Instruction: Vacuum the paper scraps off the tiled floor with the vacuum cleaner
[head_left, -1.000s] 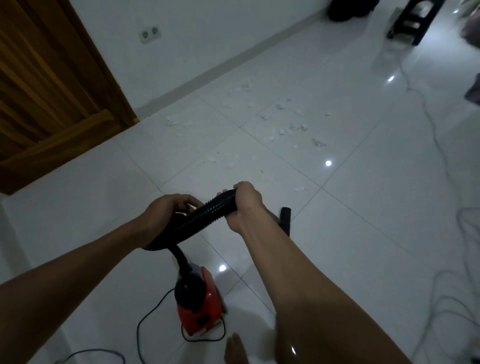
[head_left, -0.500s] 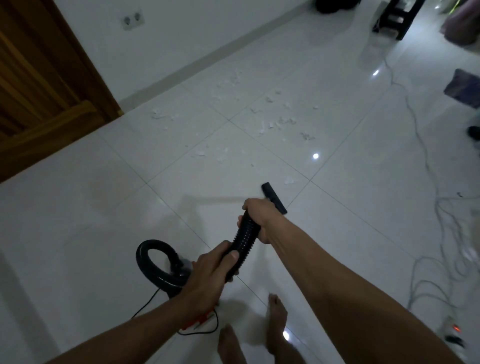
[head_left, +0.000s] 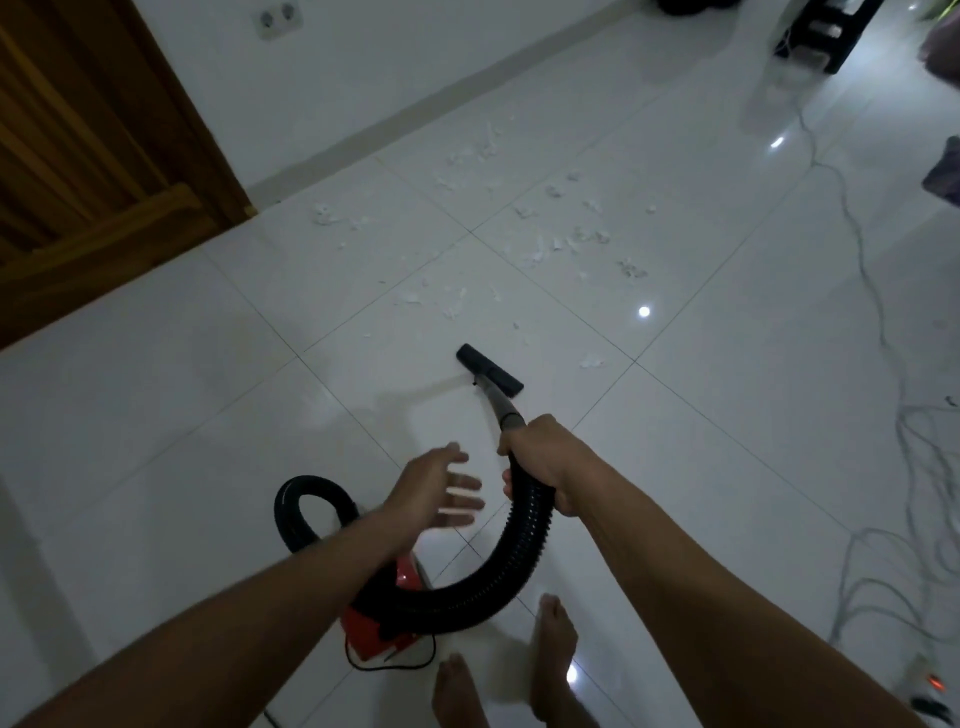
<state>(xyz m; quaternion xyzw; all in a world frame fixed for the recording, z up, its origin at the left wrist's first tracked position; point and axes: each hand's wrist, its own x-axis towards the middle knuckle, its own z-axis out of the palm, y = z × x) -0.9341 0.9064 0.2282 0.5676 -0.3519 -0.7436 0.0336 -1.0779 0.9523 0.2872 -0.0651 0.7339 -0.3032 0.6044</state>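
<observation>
scraps (head_left: 566, 240) litter the glossy white floor (head_left: 727, 441) near the wall (head_left: 415, 52) — nozzle (head_left: 490, 370) rests just short of them. right hand (head_left: 545, 462) grips the hose (head_left: 522, 545), left hand (head_left: 431, 488) hovers spread — door (head_left: 93, 156) at left, cables (head_left: 878, 322) at right.

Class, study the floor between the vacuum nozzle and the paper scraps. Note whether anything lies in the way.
Nothing visible does. Only bare tiled floor separates the nozzle from the nearest scrap just to its right and the paper scraps beyond. The cables lie well off to the right.
</observation>
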